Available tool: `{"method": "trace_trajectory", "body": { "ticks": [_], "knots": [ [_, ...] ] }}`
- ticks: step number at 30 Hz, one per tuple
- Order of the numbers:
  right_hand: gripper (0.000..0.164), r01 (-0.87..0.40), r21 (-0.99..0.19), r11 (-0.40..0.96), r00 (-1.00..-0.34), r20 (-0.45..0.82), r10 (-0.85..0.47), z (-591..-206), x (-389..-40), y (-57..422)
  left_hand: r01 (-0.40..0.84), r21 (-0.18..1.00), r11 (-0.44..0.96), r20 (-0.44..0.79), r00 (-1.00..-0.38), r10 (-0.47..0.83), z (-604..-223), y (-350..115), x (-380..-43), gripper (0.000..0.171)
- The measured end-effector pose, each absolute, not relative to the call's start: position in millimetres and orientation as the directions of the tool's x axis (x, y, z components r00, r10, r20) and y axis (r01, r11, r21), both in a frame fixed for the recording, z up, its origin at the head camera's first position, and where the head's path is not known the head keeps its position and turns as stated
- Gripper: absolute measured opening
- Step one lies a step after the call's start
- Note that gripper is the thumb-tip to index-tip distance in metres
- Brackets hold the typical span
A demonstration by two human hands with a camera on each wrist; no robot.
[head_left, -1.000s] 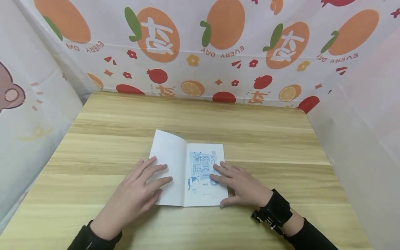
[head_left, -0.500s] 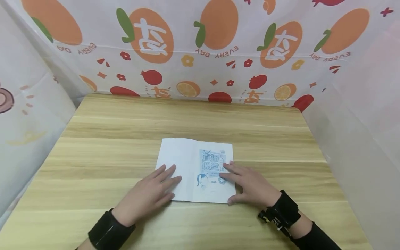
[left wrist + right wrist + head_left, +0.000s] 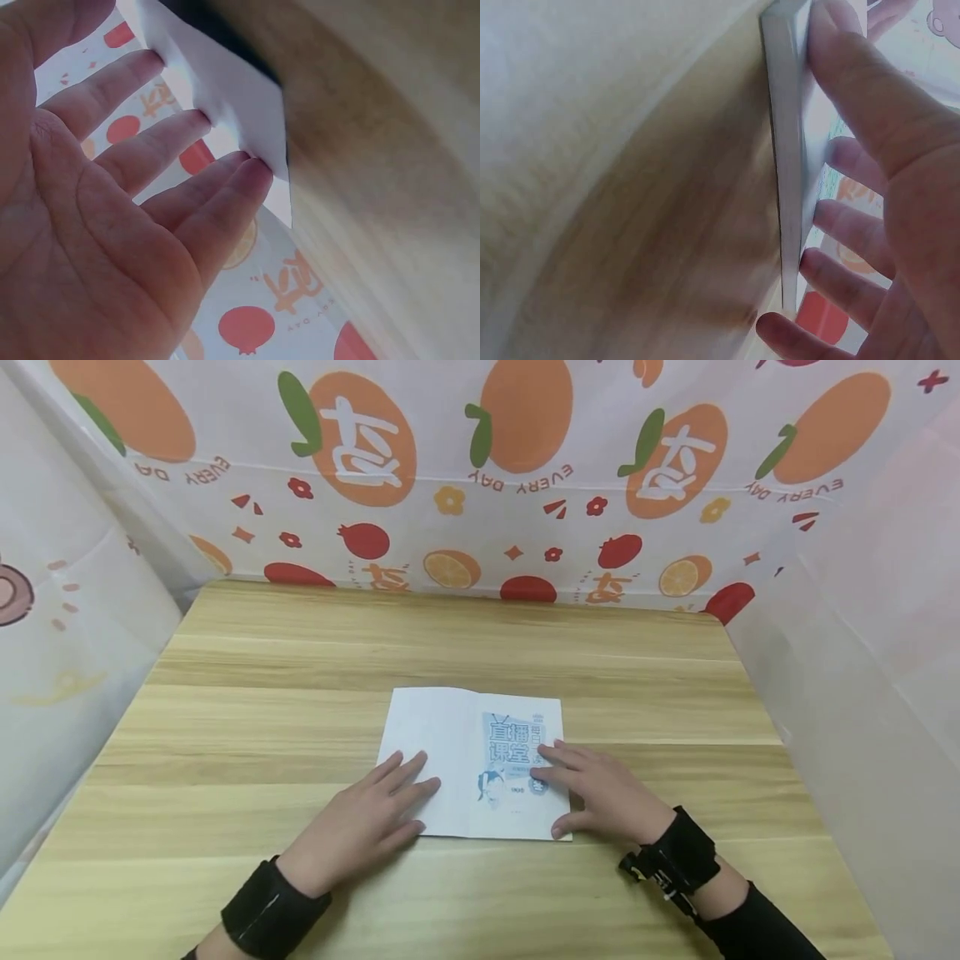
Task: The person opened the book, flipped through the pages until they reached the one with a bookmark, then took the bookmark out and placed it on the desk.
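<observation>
An open book (image 3: 442, 735) lies flat on the wooden table, a blank white page on the left and a page with blue print and a drawing on the right. My left hand (image 3: 360, 818) rests on the blank page, its fingers spread and touching the paper; in the left wrist view, the fingertips meet the white sheet (image 3: 251, 112). On the printed page's right side lies my right hand (image 3: 611, 789), fingers spread, thumb near the lower corner. The right wrist view shows the book's thick page edge (image 3: 786, 150) beside that thumb.
The wooden table (image 3: 450, 635) reaches back to a white curtain (image 3: 450, 443) printed with oranges and red fruit. Pale sheets hang along the left and right sides. Black straps (image 3: 276, 906) circle both wrists.
The lifted left page has come down flat under my left hand, which moved right with it. In the last half second both hands stay nearly still.
</observation>
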State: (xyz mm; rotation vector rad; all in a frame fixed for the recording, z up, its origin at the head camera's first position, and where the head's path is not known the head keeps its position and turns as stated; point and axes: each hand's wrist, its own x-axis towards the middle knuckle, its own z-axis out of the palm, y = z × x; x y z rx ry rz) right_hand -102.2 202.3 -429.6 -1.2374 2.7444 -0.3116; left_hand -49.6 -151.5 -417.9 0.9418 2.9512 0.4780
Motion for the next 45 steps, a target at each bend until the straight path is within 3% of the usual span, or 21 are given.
{"method": "trace_trajectory", "body": {
  "ticks": [9, 16, 19, 22, 29, 37, 41, 45],
  "knots": [
    [0.065, -0.732, -0.176, 0.658, -0.68, 0.125, -0.723, -429.6, -99.4, 192.7, 0.55, 0.288, 0.784, 0.052, -0.826, 0.561, -419.8, -152.0, -49.3, 0.053],
    [0.084, -0.682, -0.263, 0.683, -0.731, 0.265, -0.629, -417.8, -105.5, 172.7, 0.522, 0.314, 0.793, 0.056, -0.844, 0.534, -421.6, -152.7, -49.3, 0.052],
    [0.096, -0.653, -0.332, 0.681, -0.757, 0.277, -0.591, -415.9, -108.3, 161.9, 0.52, 0.323, 0.79, 0.068, -0.846, 0.529, -422.8, -152.5, -49.6, 0.052],
    [0.097, -0.644, -0.393, 0.657, -0.763, 0.269, -0.587, -417.8, -109.7, 151.7, 0.523, 0.334, 0.784, 0.074, -0.844, 0.531, -424.3, -151.4, -50.3, 0.053],
    [0.075, -0.743, -0.379, 0.551, -0.66, 0.276, -0.699, -425.3, -105.2, 130.6, 0.509, 0.317, 0.8, 0.076, -0.855, 0.513, -419.1, -153.4, -50.5, 0.06],
    [0.078, -0.824, -0.283, 0.49, -0.549, 0.186, -0.815, -422.4, -101.7, 117.8, 0.464, 0.342, 0.817, 0.116, -0.884, 0.453, -404.7, -158.5, -55.0, 0.114],
    [0.073, -0.831, -0.241, 0.502, -0.541, 0.142, -0.829, -422.9, -100.1, 116.1, 0.469, 0.357, 0.808, 0.124, -0.881, 0.457, -397.4, -159.4, -54.2, 0.113],
    [0.072, -0.821, -0.222, 0.526, -0.555, 0.097, -0.826, -422.4, -97.1, 113.0, 0.512, 0.333, 0.792, 0.152, -0.858, 0.491, -394.0, -159.4, -52.4, 0.094]
  ]
}}
